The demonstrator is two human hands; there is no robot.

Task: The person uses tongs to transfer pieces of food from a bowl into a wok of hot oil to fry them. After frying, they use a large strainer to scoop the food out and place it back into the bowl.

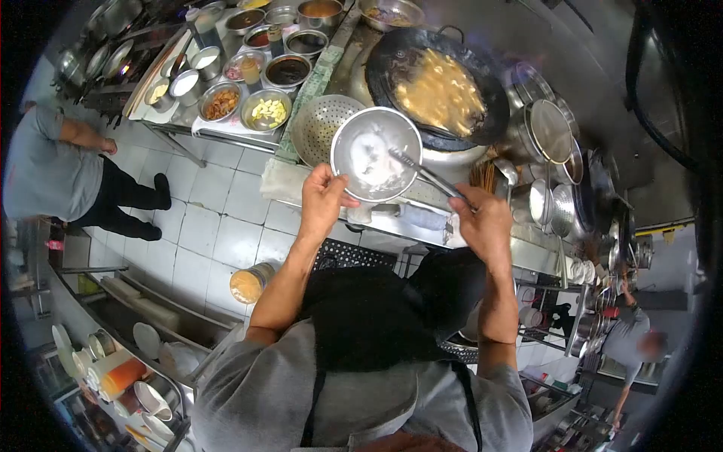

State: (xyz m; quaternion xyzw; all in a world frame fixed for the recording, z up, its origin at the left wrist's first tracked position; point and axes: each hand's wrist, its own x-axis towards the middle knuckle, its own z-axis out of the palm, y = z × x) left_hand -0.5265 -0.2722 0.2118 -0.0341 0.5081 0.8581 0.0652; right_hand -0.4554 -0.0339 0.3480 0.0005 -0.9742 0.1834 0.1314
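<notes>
My left hand point(325, 200) grips the near left rim of a metal bowl point(348, 132), thumb over the edge. White powder or paste point(369, 154) coats the inside of this bowl. In my right hand point(483, 226) is a pair of metal tongs point(433, 177), closed around the handle end; the tips reach into the bowl near its right side. Just beyond, a large black wok point(384, 71) holds light golden pieces point(444, 94) in bubbling oil. A perforated metal strainer bowl point(312, 124) sits behind the left side of the bowl.
Sauce and ingredient bowls point(288, 71) crowd a side table at the upper left. Wire strainers point(551, 132) and pots are stacked right of the wok. One person point(56, 166) stands at the left, another point(629, 339) at the far right. A tub point(248, 286) stands on the tiled floor.
</notes>
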